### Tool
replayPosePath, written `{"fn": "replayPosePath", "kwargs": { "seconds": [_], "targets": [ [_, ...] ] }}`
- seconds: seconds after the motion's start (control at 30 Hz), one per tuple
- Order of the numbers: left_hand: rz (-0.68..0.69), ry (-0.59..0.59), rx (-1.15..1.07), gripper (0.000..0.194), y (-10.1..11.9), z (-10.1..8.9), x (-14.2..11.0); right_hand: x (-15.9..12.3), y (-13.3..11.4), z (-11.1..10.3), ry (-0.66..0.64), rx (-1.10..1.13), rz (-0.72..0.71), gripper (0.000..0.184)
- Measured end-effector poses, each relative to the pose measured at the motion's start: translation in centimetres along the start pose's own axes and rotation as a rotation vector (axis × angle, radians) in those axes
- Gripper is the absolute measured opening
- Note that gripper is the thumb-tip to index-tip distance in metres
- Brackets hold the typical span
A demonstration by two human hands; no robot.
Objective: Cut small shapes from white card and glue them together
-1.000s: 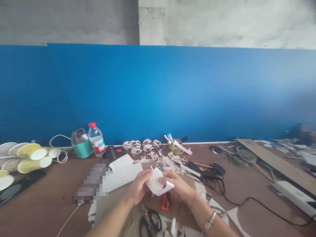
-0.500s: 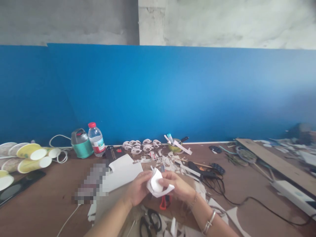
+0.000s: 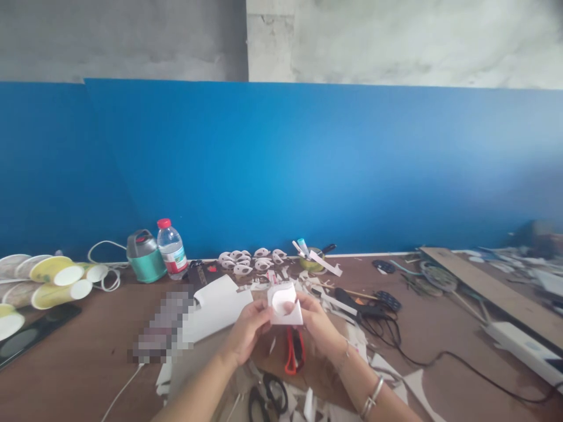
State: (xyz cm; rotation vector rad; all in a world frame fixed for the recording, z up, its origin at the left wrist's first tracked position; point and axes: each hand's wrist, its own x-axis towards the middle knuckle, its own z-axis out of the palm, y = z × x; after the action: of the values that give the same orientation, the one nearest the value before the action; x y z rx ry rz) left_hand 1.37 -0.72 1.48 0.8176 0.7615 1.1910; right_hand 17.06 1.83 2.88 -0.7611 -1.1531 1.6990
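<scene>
Between my hands is a small piece of white paper or thin card (image 3: 288, 316), with a rounded white shape on its near face. My left hand (image 3: 250, 328) pinches its left edge. On the other side, the fingers of my right hand (image 3: 317, 323) close on its right edge, one fingertip lying over the front. Just below, a red-orange utility knife (image 3: 291, 354) lies on a brown board. Black-handled scissors (image 3: 273, 394) lie nearer to me, partly among paper scraps. White paper sheets (image 3: 220, 310) rest to the left of my left hand.
Several white curled paper pieces (image 3: 241, 266) stand at the back. Right of them is a green bowl (image 3: 311, 264) with paper strips. A bottle (image 3: 172, 249) and teal container (image 3: 147, 261) stand left, beside stacked paper cups (image 3: 57, 278). A black cable (image 3: 457, 353) crosses the right side.
The white paper has turned and moved slightly up and away, now showing a flat, squared lower edge instead of a loose curling strip. Both hands shifted with it, uncovering more of the utility knife.
</scene>
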Motion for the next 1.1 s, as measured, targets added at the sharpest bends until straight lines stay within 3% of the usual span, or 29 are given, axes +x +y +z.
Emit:
{"fn": "replayPosePath", "kwargs": {
  "seconds": [0.17, 0.37, 0.47, 0.63, 0.77, 0.83, 0.9, 0.97, 1.1],
  "targets": [
    [-0.048, 0.011, -0.073, 0.023, 0.0, -0.2, 0.2, -0.1, -0.2, -0.1, -0.015, -0.102, -0.035, 0.038],
    [0.008, 0.022, -0.045, 0.024, 0.0, -0.1, 0.3, -0.2, -0.3, -0.3, -0.036, -0.175, -0.002, 0.032],
    [0.049, 0.086, -0.044, 0.021, 0.0, -0.4, 0.5, -0.2, -0.3, -0.5, -0.006, -0.195, 0.009, 0.027],
    [0.283, 0.272, -0.016, 0.027, 0.1, -0.9, 0.8, 0.0, 0.0, -1.0, 0.1, -0.161, -0.009, 0.023],
    [0.414, 0.458, 0.217, 0.04, 0.1, -1.4, 0.9, 0.2, 0.1, -1.4, 0.197, -0.135, -0.103, 0.028],
    [0.45, 0.49, 0.377, 0.044, 0.2, -1.3, 0.7, 0.2, 0.1, -1.3, 0.223, -0.154, -0.144, 0.032],
    [0.474, 0.456, 0.535, 0.04, 0.4, -0.9, 0.3, 0.2, 0.2, -1.0, 0.218, -0.221, -0.154, 0.034],
    [0.466, 0.35, 0.665, 0.025, 0.6, -0.3, -0.1, 0.0, 0.4, -0.6, 0.165, -0.312, -0.174, 0.031],
    [0.513, 0.224, 0.737, 0.014, 0.5, 0.4, -0.5, -0.5, 0.8, -0.1, 0.055, -0.564, -0.282, 0.02]
  ]
}}
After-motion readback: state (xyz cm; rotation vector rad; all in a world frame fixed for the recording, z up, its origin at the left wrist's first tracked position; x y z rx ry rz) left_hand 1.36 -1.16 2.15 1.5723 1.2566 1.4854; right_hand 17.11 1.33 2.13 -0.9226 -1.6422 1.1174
